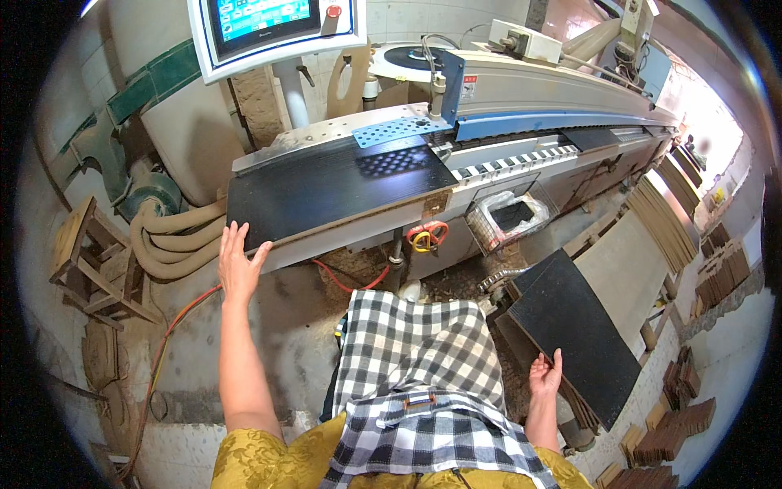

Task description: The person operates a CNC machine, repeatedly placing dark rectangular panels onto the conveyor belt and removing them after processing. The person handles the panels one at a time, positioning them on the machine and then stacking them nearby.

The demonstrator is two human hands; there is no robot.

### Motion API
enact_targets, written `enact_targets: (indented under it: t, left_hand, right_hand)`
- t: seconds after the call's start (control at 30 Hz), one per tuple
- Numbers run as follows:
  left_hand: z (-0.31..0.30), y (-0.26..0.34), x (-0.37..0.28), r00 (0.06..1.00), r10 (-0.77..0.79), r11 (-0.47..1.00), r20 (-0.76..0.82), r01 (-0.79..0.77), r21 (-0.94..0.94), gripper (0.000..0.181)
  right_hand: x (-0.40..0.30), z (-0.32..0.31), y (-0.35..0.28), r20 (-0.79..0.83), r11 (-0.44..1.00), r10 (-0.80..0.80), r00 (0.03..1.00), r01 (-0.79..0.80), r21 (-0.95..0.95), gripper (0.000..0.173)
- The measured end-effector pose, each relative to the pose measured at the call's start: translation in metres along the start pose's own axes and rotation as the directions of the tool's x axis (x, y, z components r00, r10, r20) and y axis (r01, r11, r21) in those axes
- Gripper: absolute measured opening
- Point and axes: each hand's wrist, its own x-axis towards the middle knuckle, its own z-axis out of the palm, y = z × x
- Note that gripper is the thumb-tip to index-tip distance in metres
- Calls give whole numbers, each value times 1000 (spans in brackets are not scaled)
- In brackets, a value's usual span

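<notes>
A dark wood-grain panel [317, 189] lies flat on the infeed end of a long edge-banding machine [550, 98], partly under a perforated blue plate [397, 128]. My left hand [240, 263] rests against the panel's near left corner, thumb and fingers spread. At the lower right, another dark panel [586, 330] lies tilted on top of a stack. Its left edge is at my right hand [545, 373], with the thumb up over the edge and the fingers curled beside it; how firmly they hold cannot be seen.
A control screen [266, 21] stands at the upper left. Scissors [427, 235] and a wire basket with a plastic liner [510, 214] hang on the machine's front. Ribbed hoses [177, 244] and a wooden stool [101, 263] are on the left. Stacked boards [663, 214] stand on the right.
</notes>
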Motion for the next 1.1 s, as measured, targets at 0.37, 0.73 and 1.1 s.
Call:
enact_targets:
  t: [0.37,0.73,1.1]
  left_hand:
    - [-5,2,0,1000,2,1000,11,-2,3,63]
    - [-14,-21,-4,1000,24,999,15,-23,-43,57]
    - [-15,-26,-5,999,-28,985,26,32,-169,54]
  right_hand:
    - [-58,4,30,177,960,71,982,-19,-279,17]
    - [-74,11,37,132,985,96,987,-75,-154,23]
    - [-73,-7,19,193,947,126,973,-60,-315,22]
